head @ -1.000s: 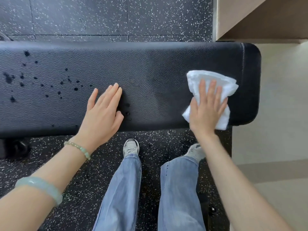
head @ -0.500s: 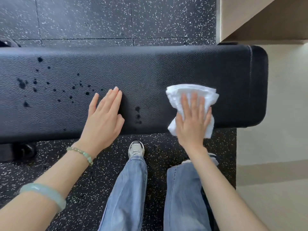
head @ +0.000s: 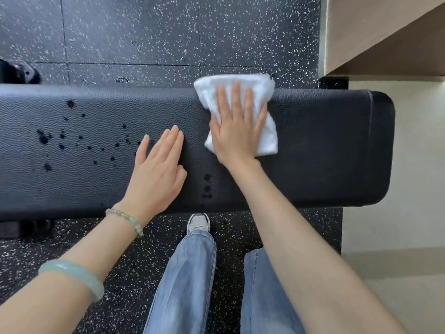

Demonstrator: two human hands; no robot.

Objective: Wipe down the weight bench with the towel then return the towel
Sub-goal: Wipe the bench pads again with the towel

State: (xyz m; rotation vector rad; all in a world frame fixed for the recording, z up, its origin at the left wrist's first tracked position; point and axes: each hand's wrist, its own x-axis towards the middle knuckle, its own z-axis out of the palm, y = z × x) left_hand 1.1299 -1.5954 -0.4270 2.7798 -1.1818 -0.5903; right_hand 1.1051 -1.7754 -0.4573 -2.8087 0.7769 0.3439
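Note:
The black padded weight bench [head: 325, 145] runs across the view from left to right. A white folded towel [head: 267, 136] lies on its far half, its top edge hanging over the far edge. My right hand [head: 237, 131] presses flat on the towel with fingers spread. My left hand [head: 156, 174] rests flat on the pad just left of it, holding nothing. Dark wet drops [head: 62, 136] speckle the left part of the pad, and a few drops [head: 207, 186] sit near the front edge between my arms.
Black speckled rubber flooring [head: 144, 32] surrounds the bench. A wooden panel [head: 375, 32] stands at the upper right above pale flooring [head: 409, 237]. My jeans legs and a grey shoe [head: 198, 221] are below the bench's front edge. A black bench foot [head: 16, 72] shows far left.
My right hand has slid the towel leftward and away from me, from the near right end to the far edge of the pad. My left hand stays flat in place.

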